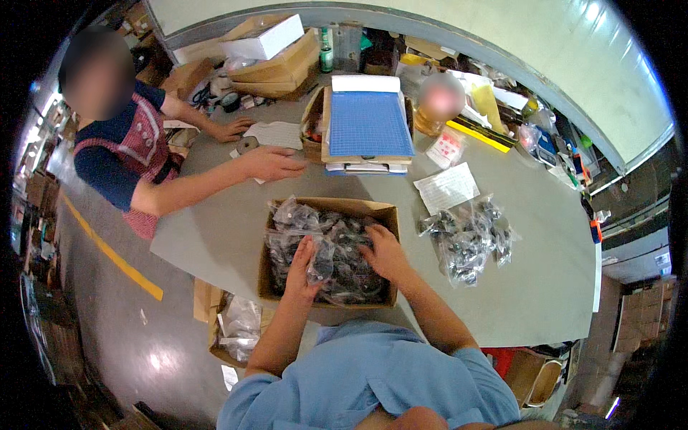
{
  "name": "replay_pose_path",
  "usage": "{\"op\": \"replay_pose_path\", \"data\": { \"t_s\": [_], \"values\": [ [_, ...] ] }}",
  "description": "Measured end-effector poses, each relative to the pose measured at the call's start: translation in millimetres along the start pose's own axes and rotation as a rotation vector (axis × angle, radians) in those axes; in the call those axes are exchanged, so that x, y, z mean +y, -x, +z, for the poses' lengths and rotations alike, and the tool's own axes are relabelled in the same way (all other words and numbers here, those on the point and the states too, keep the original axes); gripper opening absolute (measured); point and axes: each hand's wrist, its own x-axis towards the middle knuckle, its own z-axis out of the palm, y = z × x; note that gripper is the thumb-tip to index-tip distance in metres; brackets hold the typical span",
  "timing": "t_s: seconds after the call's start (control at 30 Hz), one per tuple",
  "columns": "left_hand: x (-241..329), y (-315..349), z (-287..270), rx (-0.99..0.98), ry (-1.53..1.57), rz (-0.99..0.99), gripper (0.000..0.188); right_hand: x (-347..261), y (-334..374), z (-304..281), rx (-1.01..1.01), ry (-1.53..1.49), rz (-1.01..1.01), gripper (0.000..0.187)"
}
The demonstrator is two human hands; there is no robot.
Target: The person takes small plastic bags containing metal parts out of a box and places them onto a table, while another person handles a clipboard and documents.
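In front of me on the grey table stands an open cardboard box (388, 295), filled with clear plastic bags of small dark parts (351, 269). My left hand (301, 271) is over the box's near left part, closed on a clear plastic bag (320, 264) with small parts inside. At the right side of the box, my right hand (387, 254) rests on the bags with its fingers apart; its fingertips are partly hard to make out among the plastic. Another heap of clear bags with dark parts (466, 247) lies to the right, beside a written paper sheet (446, 188).
A co-worker (136, 143) in a red apron reaches across the table from the left. Clipboards with a blue gridded sheet (369, 125) lie beyond the box. Cartons (279, 72) stand at the far left. Below the table's left edge is a box of plastic bags (240, 322).
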Motion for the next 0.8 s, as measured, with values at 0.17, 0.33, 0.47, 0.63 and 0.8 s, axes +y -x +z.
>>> {"op": "replay_pose_path", "data": {
  "t_s": [0.17,0.33,0.47,0.63,0.8],
  "values": [
    [5,6,-24,-0.045,0.033,0.119,0.013,-16,-17,17,-0.067,0.128,-0.041,0.023],
    [-14,-3,-33,-0.026,-0.195,0.399,0.011,-7,15,-3,0.058,-0.939,0.150,0.020],
    [-53,18,12,-0.086,-0.524,0.302,0.008,-30,50,-29,-0.142,-1.871,0.479,0.033],
    [-68,24,36,-0.449,-0.748,0.181,0.019,-4,75,-26,-0.087,-1.504,0.455,0.037],
    [5,-22,25,-0.267,-1.717,1.085,0.034,65,79,-98,0.440,-1.288,0.451,0.025]
  ]
}}
